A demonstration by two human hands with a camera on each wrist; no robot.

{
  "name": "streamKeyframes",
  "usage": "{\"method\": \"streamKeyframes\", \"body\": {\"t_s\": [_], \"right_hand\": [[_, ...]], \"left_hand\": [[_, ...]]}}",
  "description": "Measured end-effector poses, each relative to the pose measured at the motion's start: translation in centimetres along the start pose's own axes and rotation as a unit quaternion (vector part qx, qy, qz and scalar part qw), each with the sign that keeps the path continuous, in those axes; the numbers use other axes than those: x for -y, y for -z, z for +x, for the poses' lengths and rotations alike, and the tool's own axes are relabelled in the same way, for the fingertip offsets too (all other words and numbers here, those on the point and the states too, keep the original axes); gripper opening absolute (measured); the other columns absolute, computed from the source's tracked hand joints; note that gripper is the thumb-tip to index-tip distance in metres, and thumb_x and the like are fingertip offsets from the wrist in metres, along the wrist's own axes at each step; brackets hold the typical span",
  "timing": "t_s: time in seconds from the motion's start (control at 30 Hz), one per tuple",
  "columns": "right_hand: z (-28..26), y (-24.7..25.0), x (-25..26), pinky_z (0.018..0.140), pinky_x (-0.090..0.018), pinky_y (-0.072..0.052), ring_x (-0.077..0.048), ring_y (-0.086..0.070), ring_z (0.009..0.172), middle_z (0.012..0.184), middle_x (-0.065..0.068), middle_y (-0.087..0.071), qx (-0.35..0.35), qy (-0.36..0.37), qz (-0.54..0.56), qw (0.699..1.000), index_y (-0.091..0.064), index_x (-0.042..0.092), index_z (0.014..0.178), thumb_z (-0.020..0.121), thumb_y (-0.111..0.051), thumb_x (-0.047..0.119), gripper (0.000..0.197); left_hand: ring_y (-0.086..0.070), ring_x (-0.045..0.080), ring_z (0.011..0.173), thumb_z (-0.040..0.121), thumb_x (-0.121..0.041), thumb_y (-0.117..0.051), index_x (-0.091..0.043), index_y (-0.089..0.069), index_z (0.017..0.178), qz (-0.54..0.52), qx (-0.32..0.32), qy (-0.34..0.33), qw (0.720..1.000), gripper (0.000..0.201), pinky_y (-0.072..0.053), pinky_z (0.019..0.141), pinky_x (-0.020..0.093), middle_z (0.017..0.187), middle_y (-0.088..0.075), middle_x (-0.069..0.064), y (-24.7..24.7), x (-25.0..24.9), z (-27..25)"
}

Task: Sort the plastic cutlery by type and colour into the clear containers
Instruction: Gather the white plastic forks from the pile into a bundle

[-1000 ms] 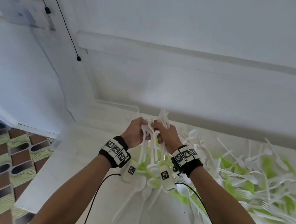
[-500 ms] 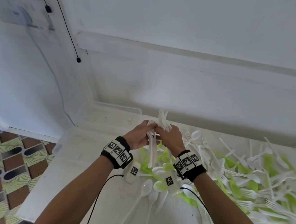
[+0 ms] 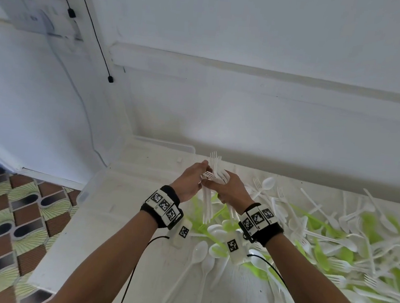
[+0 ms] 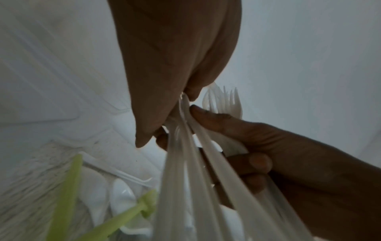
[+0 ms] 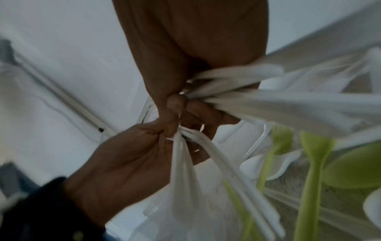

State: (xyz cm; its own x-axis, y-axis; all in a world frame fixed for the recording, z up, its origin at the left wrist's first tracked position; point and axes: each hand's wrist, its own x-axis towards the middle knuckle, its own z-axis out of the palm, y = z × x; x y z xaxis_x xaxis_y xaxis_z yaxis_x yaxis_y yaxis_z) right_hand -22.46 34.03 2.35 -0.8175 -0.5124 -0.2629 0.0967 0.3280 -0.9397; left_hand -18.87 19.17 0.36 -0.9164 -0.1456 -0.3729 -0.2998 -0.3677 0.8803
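Note:
Both hands meet above the left end of the cutlery pile. My left hand (image 3: 189,181) pinches several white forks (image 3: 214,165) by their necks, and their handles hang down below it. My right hand (image 3: 232,191) grips a second bunch of white forks, tines pointing up and away. In the left wrist view the left hand's fingers (image 4: 164,104) pinch the white forks (image 4: 225,104) against the right hand (image 4: 278,146). In the right wrist view the right hand (image 5: 191,53) and left hand (image 5: 128,161) each hold white forks (image 5: 268,104). A clear container (image 3: 168,144) stands just beyond the hands.
A heap of white and green plastic cutlery (image 3: 332,239) covers the right half of the white table (image 3: 112,240). Loose white spoons (image 3: 198,250) lie below the wrists. The wall stands close behind. Patterned floor (image 3: 4,218) lies beyond the table's left edge.
Both hands stay together and have drifted slightly right. The hanging fork handles, splayed a second ago, are drawn closer together.

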Motion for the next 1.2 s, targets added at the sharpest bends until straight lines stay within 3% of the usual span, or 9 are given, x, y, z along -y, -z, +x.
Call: {"method": "streamKeyframes", "body": {"t_s": [0.13,0.27,0.37,0.5,0.63,0.73,0.93,1.03,1.2], "right_hand": [[0.0,0.0,0.1,0.045,-0.026,-0.031,-0.014,-0.039,0.047,0.059,0.002,-0.051,0.012,-0.008,0.021,1.0,-0.065,0.02,0.079,0.08,-0.082,0.024,0.018],[-0.6,-0.5,0.0,0.044,-0.025,-0.031,-0.012,-0.037,0.046,0.074,-0.012,-0.061,0.004,-0.022,0.101,0.995,-0.07,0.008,0.11,0.084,-0.08,0.018,0.03],[-1.3,-0.4,0.2,0.045,-0.026,-0.032,-0.012,-0.037,0.046,0.095,-0.015,-0.076,0.05,-0.02,0.117,0.992,-0.068,0.015,0.117,0.09,-0.074,0.018,0.027],[-1.3,0.2,0.6,0.044,-0.022,-0.032,-0.011,-0.043,0.045,0.096,-0.016,-0.077,0.08,0.001,0.084,0.993,-0.062,0.022,0.127,0.092,-0.069,0.01,0.037],[-1.5,0.4,0.8,0.042,-0.019,-0.033,-0.005,-0.058,0.051,0.09,-0.015,-0.076,0.058,0.04,0.043,0.997,-0.063,0.016,0.123,0.095,-0.066,0.01,0.029],[-1.2,0.0,0.3,0.043,-0.022,-0.034,-0.011,-0.051,0.047,0.089,-0.017,-0.075,0.073,0.007,0.04,0.997,-0.063,0.01,0.116,0.094,-0.067,0.015,0.022],[-0.2,0.3,0.9,0.042,-0.023,-0.035,-0.01,-0.041,0.042,0.058,-0.001,-0.049,0.006,-0.072,0.086,0.994,-0.065,0.007,0.102,0.094,-0.068,0.015,0.011],[0.0,1.0,0.9,0.042,-0.023,-0.034,-0.009,-0.043,0.042,0.059,0.001,-0.045,0.005,-0.08,0.087,0.993,-0.055,0.012,0.088,0.094,-0.066,0.01,0.013],[-0.2,1.4,0.8,0.044,-0.024,-0.034,-0.014,-0.044,0.046,0.075,-0.003,-0.054,0.059,-0.099,0.115,0.987,-0.058,0.011,0.09,0.098,-0.063,0.015,0.01]], "left_hand": [[-0.059,0.022,0.094,0.107,-0.042,-0.041,-0.007,-0.06,0.107,0.087,-0.028,-0.052,0.994,0.04,-0.044,0.084,0.037,0.102,-0.065,0.01,0.3,0.6,-0.1],[-0.06,0.014,0.097,0.108,-0.044,-0.037,-0.01,-0.051,0.12,0.152,-0.017,-0.059,0.987,0.039,-0.047,0.086,0.029,0.112,-0.061,0.002,-0.1,-0.1,-0.5],[-0.06,0.014,0.088,0.109,-0.037,-0.037,-0.008,-0.043,0.12,0.169,-0.027,-0.072,0.983,0.032,-0.048,0.07,0.026,0.113,-0.061,0.003,0.1,-0.4,-0.4],[-0.066,0.016,0.097,0.108,-0.041,-0.038,-0.006,-0.048,0.122,0.119,-0.065,-0.082,0.987,0.04,-0.051,0.075,0.029,0.111,-0.067,0.001,-0.1,0.4,-0.5],[-0.056,0.02,0.065,0.107,-0.037,-0.044,0.0,-0.048,0.119,0.056,-0.036,-0.07,0.995,0.039,-0.046,0.053,0.028,0.1,-0.062,0.012,-0.4,0.6,-0.5],[-0.05,0.019,0.056,0.108,-0.028,-0.04,0.0,-0.053,0.098,0.054,-0.045,-0.076,0.995,0.032,-0.039,0.043,0.027,0.08,-0.054,0.015,-0.6,0.7,-0.6],[-0.053,0.014,0.066,0.108,-0.025,-0.042,-0.013,-0.049,0.11,-0.076,-0.142,-0.056,0.985,0.014,-0.046,0.062,0.029,0.078,-0.046,-0.002,-0.1,0.4,-0.2],[-0.044,0.013,0.059,0.107,-0.022,-0.047,-0.011,-0.051,0.103,-0.112,-0.109,-0.034,0.987,0.011,-0.039,0.06,0.029,0.074,-0.041,-0.001,0.6,0.0,-0.4],[-0.05,0.019,0.07,0.103,-0.013,-0.053,-0.01,-0.05,0.108,-0.086,-0.015,0.012,0.996,0.007,-0.05,0.063,0.036,0.081,-0.048,0.002,0.2,0.0,-0.9]]}}
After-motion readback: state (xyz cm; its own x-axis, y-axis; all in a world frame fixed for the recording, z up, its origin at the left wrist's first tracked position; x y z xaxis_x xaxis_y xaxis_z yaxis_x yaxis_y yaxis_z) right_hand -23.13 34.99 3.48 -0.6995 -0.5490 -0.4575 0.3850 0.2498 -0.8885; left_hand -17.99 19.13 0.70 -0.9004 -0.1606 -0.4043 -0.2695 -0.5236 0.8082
